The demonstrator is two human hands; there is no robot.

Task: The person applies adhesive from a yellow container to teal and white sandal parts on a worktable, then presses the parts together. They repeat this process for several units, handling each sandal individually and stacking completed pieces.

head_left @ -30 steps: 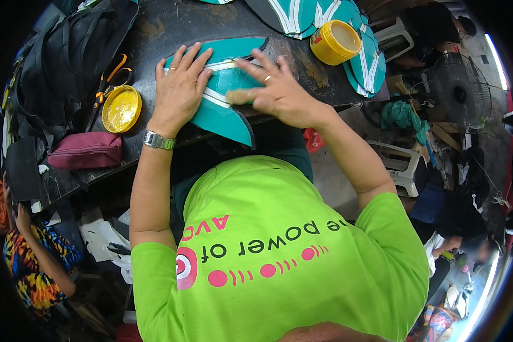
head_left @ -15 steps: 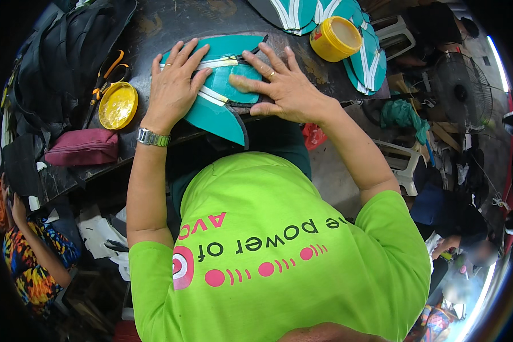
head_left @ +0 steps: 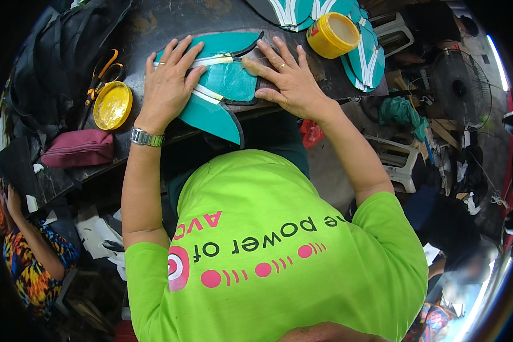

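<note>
A teal, curved shoe-upper-like piece (head_left: pixel 215 121) with white strips and dark edging lies on the dark table in front of me. My left hand (head_left: pixel 172 80) rests flat over its left part, fingers spread and pointing away from me. At its right end, my right hand (head_left: pixel 288 74) lies with fingers spread, the fingertips and thumb close to the edge of the middle teal section. A small yellow bit shows at the end of the upper white strip. Neither hand is closed round anything.
Several similar teal pieces (head_left: pixel 363 62) lie at the far right, beside an open yellow tub (head_left: pixel 333 35). Left of my arm are a yellow lid (head_left: pixel 113 105), orange-handled scissors (head_left: pixel 101 74), a maroon pouch (head_left: pixel 78 149) and black material (head_left: pixel 57 62). Another person's arm (head_left: pixel 35 239) shows at lower left.
My right hand has slid off the middle of the teal piece to its right edge, uncovering the middle section. My left hand stays on the piece, which appears slightly further left.
</note>
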